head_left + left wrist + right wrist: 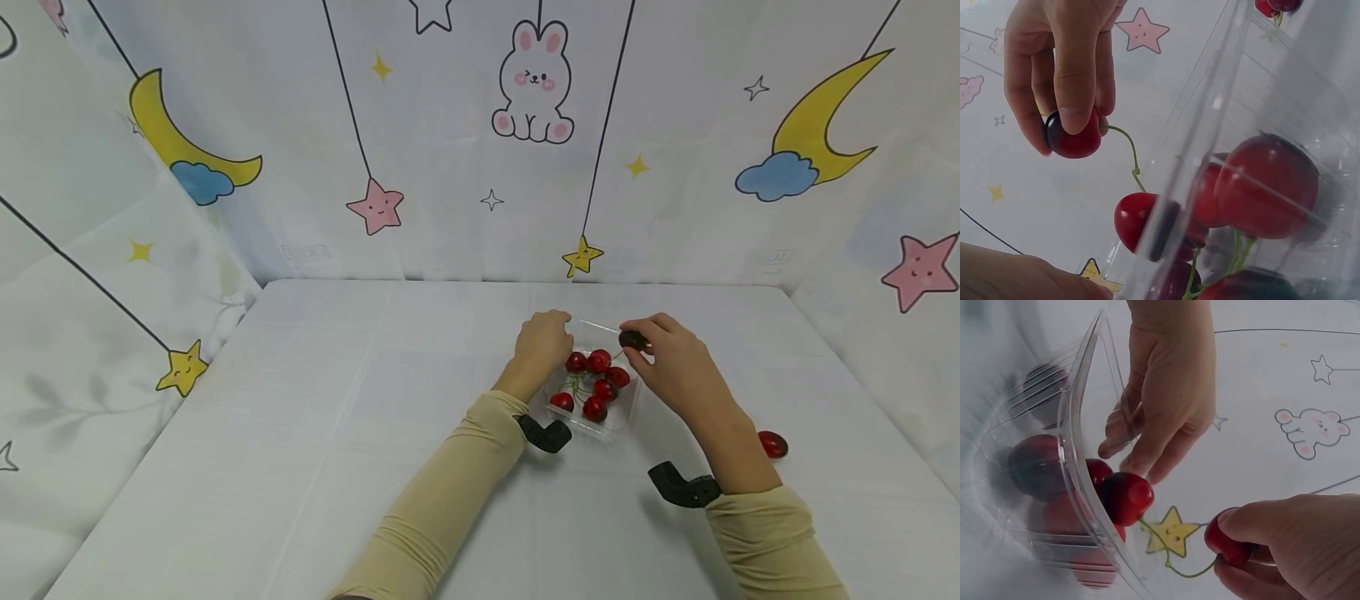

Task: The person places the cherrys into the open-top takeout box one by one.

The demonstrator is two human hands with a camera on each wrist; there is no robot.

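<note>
The right hand (672,360) pinches a glossy, dark-red, round cherry (631,339) by the clear plastic box's (596,429) far-right corner; the left hand (542,343) is at its far-left, grip unclear. Probably light, slippery, bruisable: hold its rounded sides.

Table (300,467) w/ patterned cloth (450,242) hung behind & at both sides. Box (596,428) on table, R of ctr, twd back. Cherries (598,361) in box: 2 at back, 2 twd R, 1 front-mid, 1 front-L. L hand (543,343) at box's far-L edge; R hand (678,358) at far-R, w/ held cherry (633,339) btwn fingertips. Loose cherry (774,444) on table, R of box, just beyond R wrist.
</note>
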